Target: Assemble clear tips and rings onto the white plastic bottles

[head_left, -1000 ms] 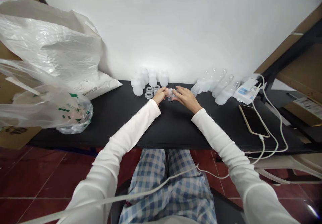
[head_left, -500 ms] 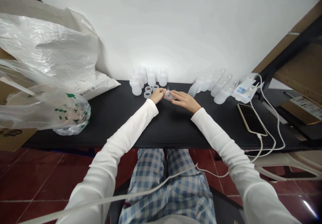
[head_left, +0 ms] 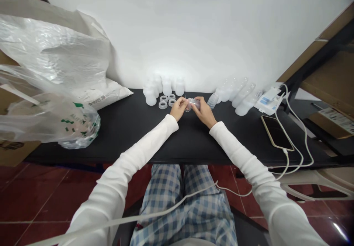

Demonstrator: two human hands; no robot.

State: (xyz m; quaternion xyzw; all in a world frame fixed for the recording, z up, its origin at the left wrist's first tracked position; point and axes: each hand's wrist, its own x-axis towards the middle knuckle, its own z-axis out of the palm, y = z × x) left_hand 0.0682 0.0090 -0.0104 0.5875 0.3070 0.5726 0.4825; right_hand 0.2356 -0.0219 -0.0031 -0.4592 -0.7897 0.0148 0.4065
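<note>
Two bare hands meet near the back edge of the desk, about midway along it. The left hand [head_left: 179,108] pinches the left end of a clear, ridged plastic piece [head_left: 194,102]; the right hand [head_left: 204,111] curls half closed around its other end, thumb in front. The piece lies sideways between them, above the smooth, matt black desk [head_left: 188,143].

Just left sit squat, translucent plastic rings [head_left: 163,108], and behind them, along the back edge, rounded, frosted white bottles [head_left: 167,87]. Just right of the hands leans a clear, ridged stack [head_left: 212,101], next to a row of frosted bottles with glossy domed tops [head_left: 242,108].

Toward the front right corner lies a dark-screened phone in a pale case [head_left: 277,132], a white cable [head_left: 287,157] plugged in. A crinkled white plastic sack [head_left: 63,51] and a filmy, green-printed bag [head_left: 80,128] crowd the left end. A plain white wall [head_left: 193,36] rises behind; red tiles [head_left: 38,198] cover the floor.

Half a second ago the right fingers were stretched out over the piece; now they wrap it.
</note>
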